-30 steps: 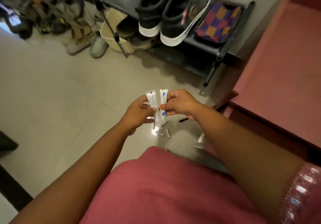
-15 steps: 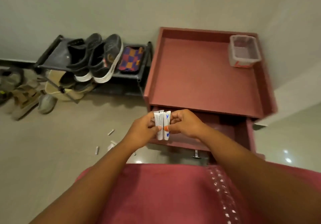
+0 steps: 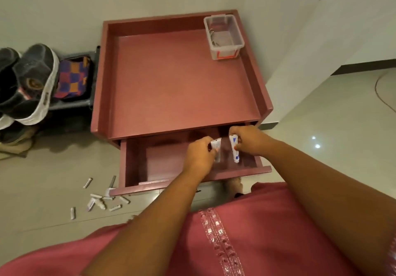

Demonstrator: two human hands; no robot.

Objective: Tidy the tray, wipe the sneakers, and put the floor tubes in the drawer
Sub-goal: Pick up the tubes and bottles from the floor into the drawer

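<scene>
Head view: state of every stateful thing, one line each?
drawer: pulled open
left hand: grips a tube over the drawer
right hand: grips the blue-printed tube over the drawer
left tube: held, not released
blue-printed tube: held upright
clear bin: lidless, on the cabinet top
small tubes: scattered on the floor

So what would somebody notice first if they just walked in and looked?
Probably the two hands over the open drawer, the left hand and right hand each holding a small white tube. Next, the big pink cabinet top with a clear plastic box in its far corner.
</scene>
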